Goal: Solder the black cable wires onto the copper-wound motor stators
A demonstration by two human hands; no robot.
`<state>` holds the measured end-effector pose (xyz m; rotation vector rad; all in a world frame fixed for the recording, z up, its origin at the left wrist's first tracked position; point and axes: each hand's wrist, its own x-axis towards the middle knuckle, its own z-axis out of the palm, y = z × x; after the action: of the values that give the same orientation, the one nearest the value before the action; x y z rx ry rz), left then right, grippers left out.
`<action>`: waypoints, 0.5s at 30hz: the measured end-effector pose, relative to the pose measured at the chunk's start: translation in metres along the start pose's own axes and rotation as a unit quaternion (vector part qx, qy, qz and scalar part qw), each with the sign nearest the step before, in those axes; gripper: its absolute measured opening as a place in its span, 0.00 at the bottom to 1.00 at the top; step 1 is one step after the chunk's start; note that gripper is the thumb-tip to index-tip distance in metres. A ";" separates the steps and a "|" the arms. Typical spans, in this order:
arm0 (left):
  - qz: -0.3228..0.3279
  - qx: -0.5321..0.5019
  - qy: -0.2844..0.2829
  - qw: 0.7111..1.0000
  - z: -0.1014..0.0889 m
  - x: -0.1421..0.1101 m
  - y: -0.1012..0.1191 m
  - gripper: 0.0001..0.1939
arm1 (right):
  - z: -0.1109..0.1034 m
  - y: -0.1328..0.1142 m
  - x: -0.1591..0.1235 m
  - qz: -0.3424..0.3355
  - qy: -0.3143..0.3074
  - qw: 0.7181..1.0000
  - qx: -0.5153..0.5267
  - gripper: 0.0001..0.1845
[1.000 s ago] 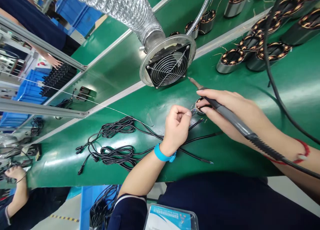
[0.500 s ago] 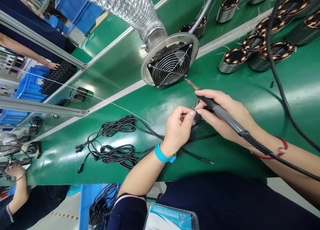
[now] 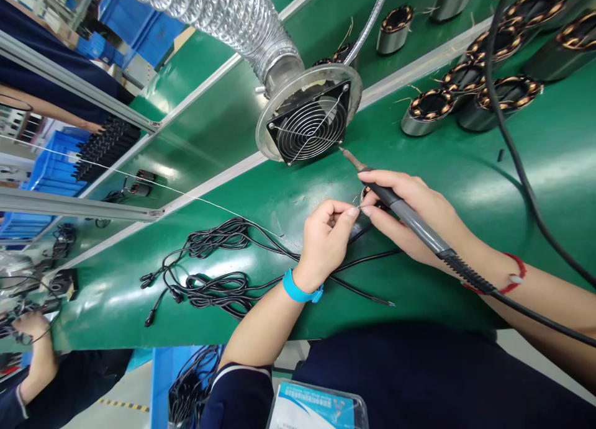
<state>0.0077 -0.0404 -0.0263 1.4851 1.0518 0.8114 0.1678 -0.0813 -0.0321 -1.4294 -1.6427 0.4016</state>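
Note:
My right hand [image 3: 410, 215] is wrapped round a grey soldering iron [image 3: 405, 213]; its tip points up-left toward the fan. The same hand's fingertips rest on a small wound stator [image 3: 367, 196], mostly hidden under them. My left hand [image 3: 326, 233], with a blue wristband, is pinched on a thin wire end right beside the stator, fingertip to fingertip with the right hand. Black cables [image 3: 218, 267] lie coiled on the green belt [image 3: 465, 168] left of my hands, their ends running under my left hand.
A fume fan [image 3: 310, 121] on a silver flexible duct [image 3: 223, 10] stands just beyond my hands. Several copper-wound stators [image 3: 426, 109] sit at the back right. A thick black cord [image 3: 516, 156] crosses the right side. Another person's hand [image 3: 30, 323] works at the lower left.
My hands have stayed together at the small stator, with slight finger shifts. The view has drifted a little, and the stators on the far belt have moved.

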 end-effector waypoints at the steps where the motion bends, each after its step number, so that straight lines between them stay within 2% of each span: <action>1: 0.012 0.014 0.002 1.000 -0.001 0.000 0.000 0.15 | 0.000 0.000 0.000 -0.003 -0.002 1.000 0.000 0.19; 3: 0.054 0.048 0.009 0.997 -0.002 0.000 0.000 0.16 | 0.000 0.001 0.001 -0.004 -0.009 1.000 -0.001 0.19; 5: 0.123 0.090 0.012 0.988 -0.003 0.001 -0.002 0.15 | -0.002 0.002 0.001 -0.004 -0.015 1.000 -0.001 0.19; 8: 0.247 0.174 0.014 0.953 -0.006 0.003 -0.005 0.14 | -0.004 0.004 0.002 -0.014 -0.022 1.000 0.005 0.19; 10: 0.307 0.231 0.015 0.923 -0.007 0.004 -0.007 0.14 | -0.005 0.005 0.003 -0.020 -0.027 0.999 0.002 0.18; 13: 0.351 0.297 0.015 0.888 -0.010 0.005 -0.007 0.15 | -0.005 0.007 0.004 -0.033 -0.033 0.999 -0.016 0.17; 15: 0.356 0.319 0.009 0.878 -0.012 0.005 -0.006 0.16 | -0.005 0.008 0.004 -0.057 -0.033 0.997 -0.026 0.17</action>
<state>-0.0027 -0.0310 -0.0302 2.5190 0.8049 1.0275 0.1774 -0.0766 -0.0333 -1.3645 -1.7908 0.3472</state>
